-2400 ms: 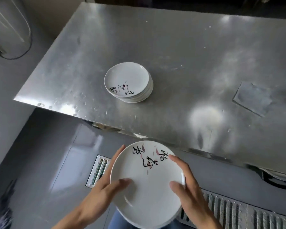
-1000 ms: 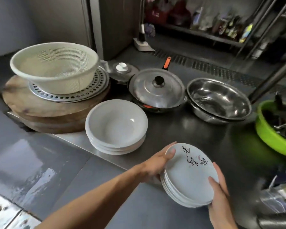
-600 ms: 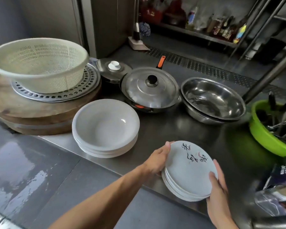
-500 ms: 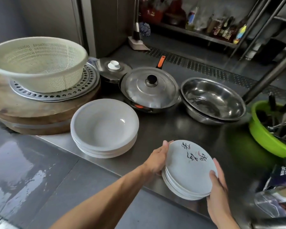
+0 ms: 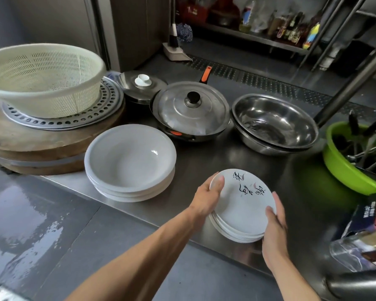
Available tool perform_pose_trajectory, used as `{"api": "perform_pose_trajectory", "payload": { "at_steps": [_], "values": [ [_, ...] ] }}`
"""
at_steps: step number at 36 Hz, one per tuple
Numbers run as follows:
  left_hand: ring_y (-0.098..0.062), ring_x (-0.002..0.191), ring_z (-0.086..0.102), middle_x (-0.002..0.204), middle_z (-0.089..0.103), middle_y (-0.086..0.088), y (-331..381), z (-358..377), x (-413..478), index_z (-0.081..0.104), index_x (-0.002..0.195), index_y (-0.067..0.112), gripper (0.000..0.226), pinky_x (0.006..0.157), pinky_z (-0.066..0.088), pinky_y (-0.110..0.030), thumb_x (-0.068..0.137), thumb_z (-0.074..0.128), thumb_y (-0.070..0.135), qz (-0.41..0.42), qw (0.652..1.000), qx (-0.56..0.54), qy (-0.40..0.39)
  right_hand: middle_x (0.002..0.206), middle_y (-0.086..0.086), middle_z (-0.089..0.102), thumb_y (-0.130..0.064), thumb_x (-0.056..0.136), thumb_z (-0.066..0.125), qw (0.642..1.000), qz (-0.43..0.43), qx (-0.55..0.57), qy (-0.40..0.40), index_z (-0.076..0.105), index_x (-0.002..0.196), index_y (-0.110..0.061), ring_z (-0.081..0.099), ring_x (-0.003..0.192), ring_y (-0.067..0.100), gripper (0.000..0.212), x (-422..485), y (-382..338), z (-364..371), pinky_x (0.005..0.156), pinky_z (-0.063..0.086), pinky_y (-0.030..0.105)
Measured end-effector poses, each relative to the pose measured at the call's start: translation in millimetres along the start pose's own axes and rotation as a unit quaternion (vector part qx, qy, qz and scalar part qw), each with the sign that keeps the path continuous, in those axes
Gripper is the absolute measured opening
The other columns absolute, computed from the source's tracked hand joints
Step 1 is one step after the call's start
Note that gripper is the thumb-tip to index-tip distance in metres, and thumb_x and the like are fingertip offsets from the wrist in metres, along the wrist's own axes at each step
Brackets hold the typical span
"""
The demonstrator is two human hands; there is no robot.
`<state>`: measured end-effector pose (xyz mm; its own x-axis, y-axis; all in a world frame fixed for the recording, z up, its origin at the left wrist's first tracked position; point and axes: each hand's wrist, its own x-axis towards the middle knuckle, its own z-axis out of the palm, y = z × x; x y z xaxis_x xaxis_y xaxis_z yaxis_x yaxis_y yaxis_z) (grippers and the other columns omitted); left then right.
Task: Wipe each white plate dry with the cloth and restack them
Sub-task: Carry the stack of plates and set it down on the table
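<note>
Plate stack (image 5: 241,216) barely shifted, left hand (image 5: 205,199), right hand (image 5: 274,230) gripping edges

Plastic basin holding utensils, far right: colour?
Bright green; the plastic basin shows best in head view.

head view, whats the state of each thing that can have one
printed plates: stacked at the counter edge, held on both sides
left grip: holds the stack's left rim, thumb on top
right grip: holds the stack's near right rim
deep white plates: stacked, empty, untouched
pan: lid on
small pot: lid on
steel bowls: nested, empty
colander: upright on the perforated tray
green basin: holds utensils
</note>
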<state>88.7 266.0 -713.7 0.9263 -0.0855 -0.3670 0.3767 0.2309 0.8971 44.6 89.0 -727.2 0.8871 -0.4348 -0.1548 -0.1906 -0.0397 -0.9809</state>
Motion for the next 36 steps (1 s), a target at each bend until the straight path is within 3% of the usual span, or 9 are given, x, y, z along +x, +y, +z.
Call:
{"api": "perform_pose_trajectory", "payload": {
  "at_steps": [5, 10, 13, 18, 21, 24, 26, 30, 36],
  "values": [
    [-0.018, 0.119, 0.069, 0.127, 0.074, 0.004, 2.2, -4.4, 4.6, 0.067, 0.132, 0.035, 0.033, 0.109, 0.054, -0.044, 0.100, 0.065, 0.044, 0.014, 1.000, 0.027, 0.007, 0.142, -0.017, 0.053, -0.017, 0.104, 0.049, 0.999, -0.009, -0.041, -0.018, 0.049, 0.140, -0.050, 0.049, 0.129, 0.009, 0.049, 0.4, -4.3, -2.4, 0.106, 0.039, 0.032],
    [-0.004, 0.105, 0.071, 0.119, 0.072, 0.015, 1.8, -14.2, 2.8, 0.061, 0.126, 0.047, 0.035, 0.089, 0.057, -0.019, 0.098, 0.071, 0.028, 0.022, 0.997, 0.077, 0.000, 0.137, -0.017, 0.052, -0.025, 0.099, 0.057, 0.991, -0.005, -0.127, -0.045, 0.040, 0.146, -0.049, 0.049, 0.124, 0.012, 0.055, -1.9, -13.3, -10.5, 0.101, 0.038, 0.032],
    [-0.013, 0.128, 0.062, 0.140, 0.062, 0.012, -2.2, -16.7, -4.8, 0.047, 0.150, 0.037, 0.062, 0.114, 0.048, -0.037, 0.096, 0.072, 0.020, 0.032, 0.994, 0.108, -0.011, 0.141, -0.012, 0.051, -0.032, 0.097, 0.059, 0.985, -0.002, -0.170, -0.042, 0.036, 0.148, -0.047, 0.049, 0.121, 0.015, 0.058, -3.5, -18.7, -14.0, 0.096, 0.038, 0.034],
    [-0.018, 0.139, 0.051, 0.154, 0.051, 0.009, -7.4, -19.3, -18.1, 0.032, 0.160, 0.041, 0.076, 0.122, 0.039, -0.045, 0.091, 0.065, 0.040, 0.043, 0.987, 0.157, 0.004, 0.155, 0.002, 0.041, -0.045, 0.099, 0.053, 0.974, 0.007, -0.225, -0.003, 0.027, 0.153, -0.041, 0.046, 0.133, 0.032, 0.060, -8.1, -18.9, -14.1, 0.094, 0.046, 0.043],
    [-0.018, 0.140, 0.050, 0.153, 0.053, 0.007, -9.1, -23.6, -20.2, 0.035, 0.156, 0.049, 0.069, 0.122, 0.039, -0.047, 0.093, 0.062, 0.046, 0.050, 0.984, 0.172, 0.024, 0.150, 0.007, 0.036, -0.049, 0.099, 0.052, 0.968, 0.012, -0.250, 0.010, 0.024, 0.155, -0.038, 0.049, 0.119, 0.035, 0.063, -15.2, -20.5, -10.7, 0.064, 0.054, 0.029],
    [-0.021, 0.140, 0.050, 0.152, 0.051, -0.002, -6.1, -29.1, -23.8, 0.034, 0.157, 0.048, 0.067, 0.121, 0.040, -0.047, 0.097, 0.063, 0.042, 0.063, 0.978, 0.198, 0.022, 0.144, 0.011, 0.034, -0.044, 0.097, 0.057, 0.954, -0.030, -0.295, 0.035, 0.029, 0.154, -0.030, 0.047, 0.123, 0.041, 0.065, -28.7, -23.3, -5.3, 0.095, 0.047, 0.044],
    [-0.021, 0.142, 0.048, 0.152, 0.048, -0.006, 0.1, -33.8, -29.9, 0.036, 0.157, 0.043, 0.067, 0.121, 0.039, -0.044, 0.097, 0.064, 0.041, 0.080, 0.969, 0.231, 0.025, 0.140, 0.012, 0.037, -0.033, 0.094, 0.064, 0.942, -0.113, -0.312, 0.047, 0.041, 0.148, -0.021, 0.044, 0.128, 0.039, 0.060, -41.8, -28.2, 1.3, 0.109, 0.038, 0.050],
    [-0.018, 0.136, 0.052, 0.144, 0.049, -0.003, 27.3, -54.7, -52.2, 0.047, 0.149, 0.038, 0.054, 0.109, 0.040, -0.028, 0.097, 0.061, 0.041, 0.112, 0.937, 0.331, 0.014, 0.139, 0.006, 0.044, -0.030, 0.090, 0.062, 0.916, -0.249, -0.314, 0.006, 0.062, 0.128, -0.016, 0.043, 0.134, 0.028, 0.041, -67.2, -54.5, 27.5, 0.114, 0.029, 0.047],
    [-0.017, 0.116, 0.063, 0.128, 0.065, 0.001, 98.5, -99.5, -128.0, 0.061, 0.136, 0.027, 0.036, 0.104, 0.053, -0.043, 0.100, 0.060, 0.031, 0.138, 0.907, 0.397, 0.015, 0.131, 0.002, 0.049, -0.040, 0.089, 0.051, 0.925, -0.300, -0.211, -0.099, 0.064, 0.118, -0.014, 0.046, 0.128, 0.019, 0.041, -122.3, -121.6, 82.6, 0.112, 0.036, 0.041]
  ]
}}
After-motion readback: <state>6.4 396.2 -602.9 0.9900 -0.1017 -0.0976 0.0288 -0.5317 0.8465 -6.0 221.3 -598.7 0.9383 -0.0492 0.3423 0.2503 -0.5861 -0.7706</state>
